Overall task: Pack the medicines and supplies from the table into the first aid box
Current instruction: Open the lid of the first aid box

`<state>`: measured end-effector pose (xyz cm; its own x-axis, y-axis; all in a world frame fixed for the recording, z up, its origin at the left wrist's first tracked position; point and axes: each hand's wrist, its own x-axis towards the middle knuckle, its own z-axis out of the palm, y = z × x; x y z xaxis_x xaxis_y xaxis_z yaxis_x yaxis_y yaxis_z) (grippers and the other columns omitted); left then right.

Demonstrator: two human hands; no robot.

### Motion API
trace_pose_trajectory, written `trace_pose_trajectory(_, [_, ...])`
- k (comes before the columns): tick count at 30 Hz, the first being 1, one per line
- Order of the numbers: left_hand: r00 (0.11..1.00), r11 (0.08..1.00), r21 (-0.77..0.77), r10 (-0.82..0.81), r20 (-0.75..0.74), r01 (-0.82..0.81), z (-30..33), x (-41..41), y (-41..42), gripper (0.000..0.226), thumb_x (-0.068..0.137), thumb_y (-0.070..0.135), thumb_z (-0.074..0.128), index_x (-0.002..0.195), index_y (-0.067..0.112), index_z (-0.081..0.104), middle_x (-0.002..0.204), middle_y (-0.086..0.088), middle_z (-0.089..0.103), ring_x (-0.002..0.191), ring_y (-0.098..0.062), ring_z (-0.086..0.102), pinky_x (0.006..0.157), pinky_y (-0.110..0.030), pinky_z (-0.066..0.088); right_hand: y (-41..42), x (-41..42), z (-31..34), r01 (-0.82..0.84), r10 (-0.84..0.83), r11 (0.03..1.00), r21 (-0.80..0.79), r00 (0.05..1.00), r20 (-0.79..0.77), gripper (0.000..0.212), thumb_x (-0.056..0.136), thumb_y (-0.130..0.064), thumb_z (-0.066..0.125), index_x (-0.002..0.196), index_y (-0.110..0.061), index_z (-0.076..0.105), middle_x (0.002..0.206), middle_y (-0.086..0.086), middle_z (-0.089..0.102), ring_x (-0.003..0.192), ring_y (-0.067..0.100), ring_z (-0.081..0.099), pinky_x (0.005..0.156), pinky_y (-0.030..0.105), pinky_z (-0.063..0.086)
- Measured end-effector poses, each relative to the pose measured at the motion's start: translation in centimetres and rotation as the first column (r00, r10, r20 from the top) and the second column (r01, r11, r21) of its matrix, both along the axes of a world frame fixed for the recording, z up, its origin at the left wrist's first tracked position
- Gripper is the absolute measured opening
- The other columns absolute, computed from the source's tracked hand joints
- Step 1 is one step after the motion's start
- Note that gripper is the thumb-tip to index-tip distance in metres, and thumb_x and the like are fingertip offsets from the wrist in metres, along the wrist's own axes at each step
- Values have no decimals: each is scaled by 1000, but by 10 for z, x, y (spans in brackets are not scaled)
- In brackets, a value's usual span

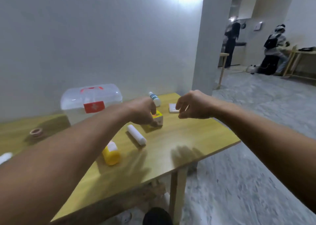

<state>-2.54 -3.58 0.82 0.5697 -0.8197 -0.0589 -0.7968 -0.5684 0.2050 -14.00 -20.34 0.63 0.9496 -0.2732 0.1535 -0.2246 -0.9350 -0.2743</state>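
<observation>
A translucent first aid box (pixel 91 101) with a red handle and red label stands closed at the back left of the wooden table (pixel 179 139). My left hand (pixel 142 112) is closed around a small yellow medicine carton (pixel 158 119) near the table's middle. My right hand (pixel 192 105) hovers with fingers apart just right of a flat white pack (pixel 173 108), holding nothing. A white bandage roll (pixel 136 135), a yellow bottle lying on its side (pixel 111 153) and a white dropper bottle (pixel 155 99) lie loose on the table.
A brown tape roll (pixel 36 132) sits at the left, and a white object (pixel 5 157) shows at the far left edge. The table's right edge drops to grey floor. Two people stand by another table (pixel 301 53) in the far room, past a pillar (pixel 203 40).
</observation>
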Motion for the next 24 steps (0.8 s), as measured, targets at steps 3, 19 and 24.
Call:
trace_pose_trajectory(3, [994, 996, -27, 87, 66, -85, 14, 32, 32, 49, 72, 41, 76, 111, 13, 65, 109, -8, 69, 99, -28, 62, 83, -35, 51, 20, 40, 5, -59, 59, 998, -1, 997, 48, 24, 73, -20, 77, 97, -19, 72, 89, 1, 75, 80, 18, 70, 79, 33, 57])
trace_pose_trajectory(19, [877, 842, -353, 468, 107, -407, -9, 156, 146, 57, 81, 42, 64, 133, 20, 51, 143, -4, 50, 130, -26, 45, 106, -38, 38, 112, 198, -32, -401, 534, 804, -438, 811, 237, 37, 87, -24, 66, 123, -17, 61, 139, 7, 55, 132, 25, 46, 109, 38, 37])
trace_pose_trajectory(24, [876, 840, -385, 462, 139, -382, -22, 169, 147, 74, 78, 57, 61, 139, 18, 43, 149, -4, 42, 139, -24, 34, 114, -44, 29, 105, 215, -57, -425, 600, 741, -519, 766, 230, 42, 83, -21, 69, 122, -15, 57, 143, 13, 49, 138, 32, 39, 111, 53, 33])
